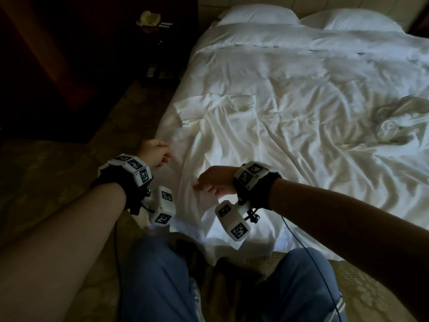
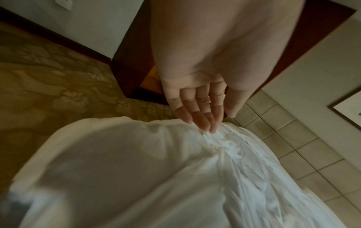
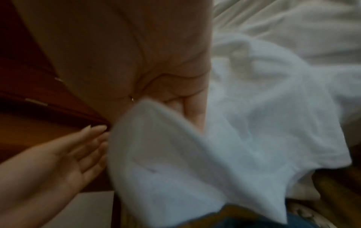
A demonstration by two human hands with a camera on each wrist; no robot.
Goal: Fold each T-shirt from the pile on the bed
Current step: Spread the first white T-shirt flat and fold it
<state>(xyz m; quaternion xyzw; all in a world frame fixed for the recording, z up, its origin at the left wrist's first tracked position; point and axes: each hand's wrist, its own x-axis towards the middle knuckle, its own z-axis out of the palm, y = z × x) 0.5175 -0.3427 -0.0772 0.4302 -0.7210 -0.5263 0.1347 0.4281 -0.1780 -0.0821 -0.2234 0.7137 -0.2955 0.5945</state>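
Head view: right hand (image 1: pixel 214 182) pinches white cotton T-shirt (image 1: pixel 216 126) hem at frame centre, left hand (image 1: pixel 154 151) open-fingered beside it; one-sided pull may skew it.

**White on white, dark wood, gold florals**

The T-shirt (image 1: pixel 216 135) spread at the bed's near left corner is white, as are the duvet (image 1: pixel 301 77), both pillows (image 1: pixel 257 16) and the crumpled pile (image 1: pixel 399 122) at the right edge. The carpet (image 2: pixel 58 86) is olive-gold with a paler flower pattern. The furniture (image 1: pixel 58 54) at upper left is dark reddish-brown. The trousers (image 1: pixel 157 282) at the bottom are blue. The wrist bands (image 1: pixel 253 175) carry white blocks printed with black-and-white square codes.
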